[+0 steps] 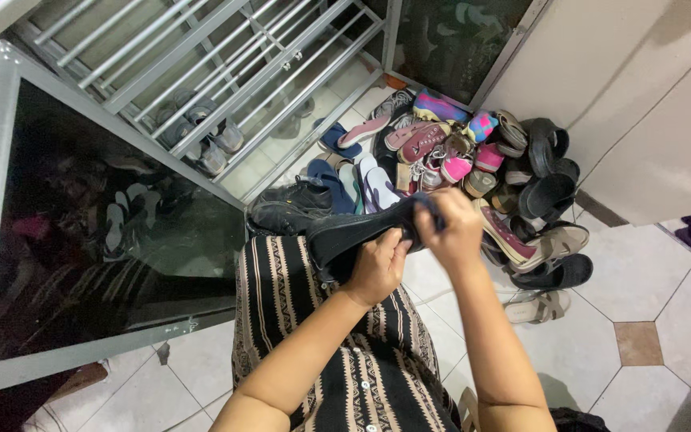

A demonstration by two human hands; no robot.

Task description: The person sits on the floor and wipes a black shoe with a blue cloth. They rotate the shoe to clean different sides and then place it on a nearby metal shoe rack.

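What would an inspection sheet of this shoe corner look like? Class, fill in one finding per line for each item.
Surface: pale tiled floor with a brown diamond inset.
Job's things: black shoe held over the patterned lap.
Clutter: pile of shoes, sandals and slippers against the wall.
Grippers: left hand grips the shoe's middle; right hand pinches its upper end.
Cables: nothing seen.
Surroundings: open glass door with metal frame; metal grille behind it; cream wall.

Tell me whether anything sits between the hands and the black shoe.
Nothing visible does. The left hand already grips the black shoe from below, and the right hand presses a dark blue cloth against its toe end. The shoe pile lies beyond on the floor.
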